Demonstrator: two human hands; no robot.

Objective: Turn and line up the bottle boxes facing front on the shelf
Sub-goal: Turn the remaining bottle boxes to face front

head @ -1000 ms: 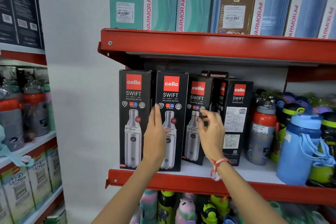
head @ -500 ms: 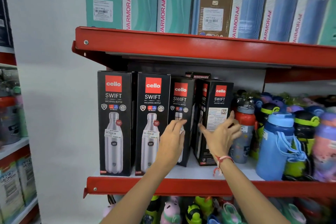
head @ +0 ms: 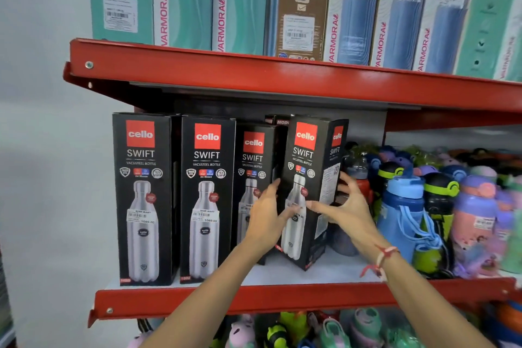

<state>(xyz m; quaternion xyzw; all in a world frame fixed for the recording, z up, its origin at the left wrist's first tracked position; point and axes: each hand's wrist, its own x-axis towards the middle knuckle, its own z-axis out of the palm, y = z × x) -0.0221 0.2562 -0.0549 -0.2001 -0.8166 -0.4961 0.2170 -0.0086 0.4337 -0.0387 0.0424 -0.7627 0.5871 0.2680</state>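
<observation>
1. Turning is the step in hand: I hold the fourth box (head: 306,192) between both hands, its front panel angled toward my left and a side panel still showing on the right.
2. My left hand (head: 267,220) presses flat on the box's left edge; my right hand (head: 346,212) is spread wide around its right corner, thumb on the front.
3. This box stands on the middle shelf (head: 282,301), rightmost of the black row, just beside the third box (head: 252,178), which sits further back than the first box (head: 142,198) and second box (head: 206,198).
4. Next, I judge, it needs a little more twist, then squaring up in line with the others.
5. Each box pictures a steel bottle; its contents are hidden. Loose coloured bottles (head: 404,215) crowd the shelf's right.
</observation>
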